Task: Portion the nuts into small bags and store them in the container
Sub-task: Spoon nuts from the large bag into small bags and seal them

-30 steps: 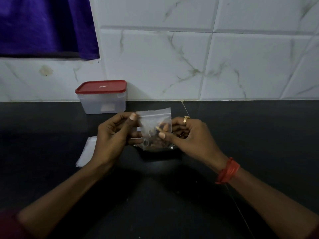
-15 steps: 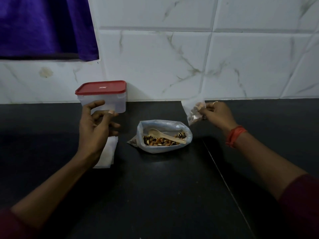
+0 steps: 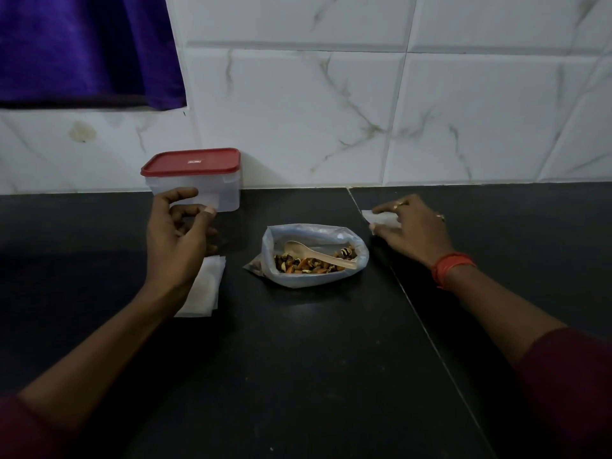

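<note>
An open plastic bag of mixed nuts point(image 3: 314, 260) lies on the black counter point(image 3: 298, 359) with a pale plastic spoon point(image 3: 318, 255) resting in it. A clear container with a red lid point(image 3: 195, 177) stands closed against the wall tiles. My left hand point(image 3: 180, 236) hovers in front of the container with loosely curled fingers and holds nothing. Under it lies a stack of small empty bags point(image 3: 207, 289). My right hand point(image 3: 412, 230) grips a small filled bag point(image 3: 377, 220) down on the counter to the right of the nut bag; most of that bag is hidden by the hand.
White marble tiles form the back wall. A purple cloth point(image 3: 82, 48) hangs at the upper left. A seam in the counter point(image 3: 414, 303) runs from the wall toward the lower right.
Both hands held the small bag above the nut bag a second ago. The left hand let go and drew back left. The right hand carried the bag right and lowered it to the counter.
</note>
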The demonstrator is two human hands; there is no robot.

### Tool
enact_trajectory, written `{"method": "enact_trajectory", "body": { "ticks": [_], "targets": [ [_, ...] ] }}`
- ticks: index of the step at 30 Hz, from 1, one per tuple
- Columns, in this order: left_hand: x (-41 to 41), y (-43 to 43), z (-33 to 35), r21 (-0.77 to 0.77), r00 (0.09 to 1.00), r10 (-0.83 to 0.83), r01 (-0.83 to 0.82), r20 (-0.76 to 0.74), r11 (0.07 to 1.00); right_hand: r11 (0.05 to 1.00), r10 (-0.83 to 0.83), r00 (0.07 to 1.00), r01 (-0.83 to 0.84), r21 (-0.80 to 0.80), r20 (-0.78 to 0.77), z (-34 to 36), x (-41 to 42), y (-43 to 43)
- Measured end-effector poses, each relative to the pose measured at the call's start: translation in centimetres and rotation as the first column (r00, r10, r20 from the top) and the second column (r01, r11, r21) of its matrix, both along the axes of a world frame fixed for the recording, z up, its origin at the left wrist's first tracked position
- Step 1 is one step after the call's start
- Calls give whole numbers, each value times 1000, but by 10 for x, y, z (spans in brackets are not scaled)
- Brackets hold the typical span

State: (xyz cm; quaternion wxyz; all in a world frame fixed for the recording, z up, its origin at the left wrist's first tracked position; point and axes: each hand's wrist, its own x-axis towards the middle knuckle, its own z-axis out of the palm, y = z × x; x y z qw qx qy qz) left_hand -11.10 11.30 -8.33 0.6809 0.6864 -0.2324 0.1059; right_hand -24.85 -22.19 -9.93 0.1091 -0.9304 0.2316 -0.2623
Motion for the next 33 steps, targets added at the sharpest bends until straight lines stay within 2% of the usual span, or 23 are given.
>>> {"method": "enact_trajectory", "body": {
  "ticks": [2, 4, 10, 12, 14, 15, 17, 19, 21, 25, 29, 31, 33],
  "targets": [
    [-1, 0, 0, 3, 1000, -5, 5, -2, 1000, 992, 78, 990, -89, -90, -116, -4, 2, 5],
    [-1, 1, 0, 4, 1000, -7, 7, -4, 1000, 987, 85, 982, -105, -118, -168, -4, 4, 6],
    [2, 3, 1, 34, 1000, 19, -18, -1, 999, 992, 76, 982, -92, -87, -174, -4, 10, -4],
    [4, 5, 2, 104, 999, 35, -39, 33, 994, 992, 102, 984, -111, -56, -150, -5, 8, -3],
    [7, 8, 3, 253, 991, 57, -86, 121, 964, 991, 132, 989, -134, -20, -67, -4, 7, 1],
    [10, 10, 3, 368, 982, 60, -123, 179, 922, 989, 145, 989, -145, 7, -8, -1, 7, 6],
    [18, 15, 4, 633, 965, 26, -191, 261, 750, 983, 162, 979, -171, 62, 128, 7, 7, 20],
    [23, 21, 7, 814, 971, -23, -185, 236, 550, 970, 207, 951, -229, 76, 229, 18, 2, 42],
    [24, 26, 15, 893, 990, -42, -105, 137, 438, 949, 290, 919, -311, 41, 267, 27, -7, 67],
    [24, 31, 29, 925, 1000, -25, -5, 16, 379, 910, 412, 885, -389, -143, 219, 30, -27, 108],
    [19, 32, 26, 979, 996, -82, -9, 26, 206, 858, 501, 853, -468, -213, 143, 13, -30, 120],
    [18, 32, 26, 977, 993, -98, -42, 64, 207, 847, 521, 844, -495, -194, 124, 8, -29, 120],
    [19, 35, 26, 965, 989, -103, -77, 106, 251, 847, 523, 844, -499, -181, 117, 5, -28, 120]
  ]
}}
